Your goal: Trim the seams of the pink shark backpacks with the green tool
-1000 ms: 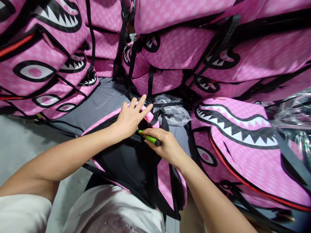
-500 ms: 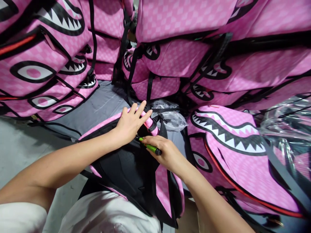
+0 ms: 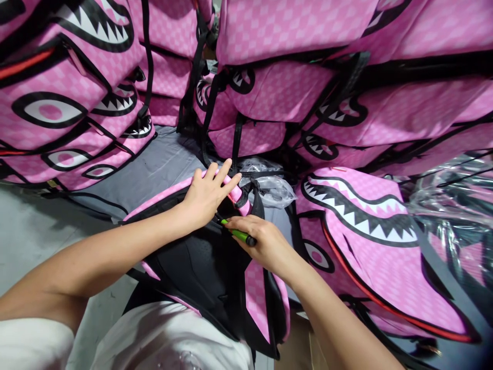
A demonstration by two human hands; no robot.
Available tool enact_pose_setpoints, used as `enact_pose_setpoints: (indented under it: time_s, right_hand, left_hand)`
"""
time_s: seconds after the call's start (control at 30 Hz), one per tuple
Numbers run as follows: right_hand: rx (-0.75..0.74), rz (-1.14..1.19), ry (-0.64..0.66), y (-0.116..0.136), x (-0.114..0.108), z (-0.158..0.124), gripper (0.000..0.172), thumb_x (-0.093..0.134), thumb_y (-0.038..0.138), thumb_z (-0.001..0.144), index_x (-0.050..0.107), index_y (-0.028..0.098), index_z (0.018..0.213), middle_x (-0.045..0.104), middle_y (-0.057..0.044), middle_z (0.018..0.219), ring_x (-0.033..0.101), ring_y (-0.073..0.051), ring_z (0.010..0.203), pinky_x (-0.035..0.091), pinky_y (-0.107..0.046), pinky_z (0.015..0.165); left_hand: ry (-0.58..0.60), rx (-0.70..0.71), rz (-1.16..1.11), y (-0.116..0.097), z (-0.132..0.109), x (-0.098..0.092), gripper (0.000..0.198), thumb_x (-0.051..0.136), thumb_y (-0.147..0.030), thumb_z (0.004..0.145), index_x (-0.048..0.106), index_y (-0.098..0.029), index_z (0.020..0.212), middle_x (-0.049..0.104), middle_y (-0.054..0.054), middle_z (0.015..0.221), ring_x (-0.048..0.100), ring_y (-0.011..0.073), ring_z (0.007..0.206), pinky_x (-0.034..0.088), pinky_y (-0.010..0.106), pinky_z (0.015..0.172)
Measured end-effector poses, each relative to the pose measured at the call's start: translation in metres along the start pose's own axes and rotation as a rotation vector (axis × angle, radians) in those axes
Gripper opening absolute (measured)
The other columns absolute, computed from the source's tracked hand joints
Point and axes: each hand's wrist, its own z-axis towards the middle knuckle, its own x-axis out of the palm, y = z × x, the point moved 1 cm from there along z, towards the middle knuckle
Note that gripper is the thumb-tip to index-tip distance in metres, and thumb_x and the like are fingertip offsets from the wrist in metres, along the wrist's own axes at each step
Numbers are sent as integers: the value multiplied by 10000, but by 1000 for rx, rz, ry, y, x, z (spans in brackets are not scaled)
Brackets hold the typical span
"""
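Note:
A pink checkered backpack [image 3: 188,267] lies with its black back panel and straps facing up, close against my body. My left hand [image 3: 206,195] rests flat on its upper part, fingers spread beside the pink padded handle [image 3: 243,206]. Just below that handle, my right hand [image 3: 262,237] grips a slim green tool with a black end [image 3: 243,237]. The tool's dark tip points left at the black fabric under my left hand; its exact kind cannot be made out.
Stacked pink backpacks with shark mouths [image 3: 50,109] rise at the left, and more backpacks [image 3: 292,36] pile up behind. Another shark-face backpack [image 3: 365,205] lies at the right. Clear plastic wrap [image 3: 271,187] sits on the grey surface [image 3: 127,177] beyond the handle.
Both hands and the green tool hold nearly the same place. The view has shifted very slightly.

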Motion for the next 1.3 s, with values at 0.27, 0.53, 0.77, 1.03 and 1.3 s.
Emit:
enact_pose_setpoints:
  time_s: [0.27, 0.53, 0.77, 1.03, 1.3]
  right_hand:
    - [148, -32, -66, 2, 5, -4, 201, 723, 204, 836, 721, 210, 1038, 771, -61, 1006, 734, -226, 913, 583, -321, 792]
    - [229, 119, -190, -2, 13, -10, 164, 691, 251, 853, 668, 194, 1005, 750, -55, 950, 717, -210, 841, 549, -304, 743]
    - [112, 79, -90, -1, 5, -10, 213, 596, 90, 851, 680, 194, 1017, 744, -63, 1010, 707, -206, 918, 536, -292, 778]
    - [36, -121, 46, 2, -1, -4, 395, 534, -29, 799, 701, 231, 1046, 749, -41, 1063, 701, -192, 978, 540, -279, 818]
    - [-54, -225, 6, 3, 2, -4, 394, 501, -18, 842, 680, 201, 1116, 727, -77, 1180, 699, -216, 1002, 508, -319, 804]
  left_hand:
    - [3, -3, -9, 0, -2, -2, 928, 746, -297, 785, 232, -261, 1556, 115, 148, 1657, 310, 380, 1397, 408, 494, 971]
    - [12, -2, -7, 1, -1, -2, 903, 725, -278, 802, 228, -263, 1556, 107, 142, 1659, 301, 369, 1400, 404, 485, 970]
    - [6, 9, -18, 1, -1, -5, 922, 748, -302, 799, 225, -260, 1557, 118, 159, 1655, 292, 378, 1409, 386, 509, 992]
    - [30, 1, -19, -1, 2, -6, 912, 732, -308, 816, 209, -266, 1562, 89, 145, 1662, 270, 375, 1424, 367, 512, 1007]
    - [13, -2, -13, -1, 1, -4, 925, 745, -318, 803, 216, -263, 1560, 98, 150, 1660, 276, 374, 1418, 365, 505, 1005]
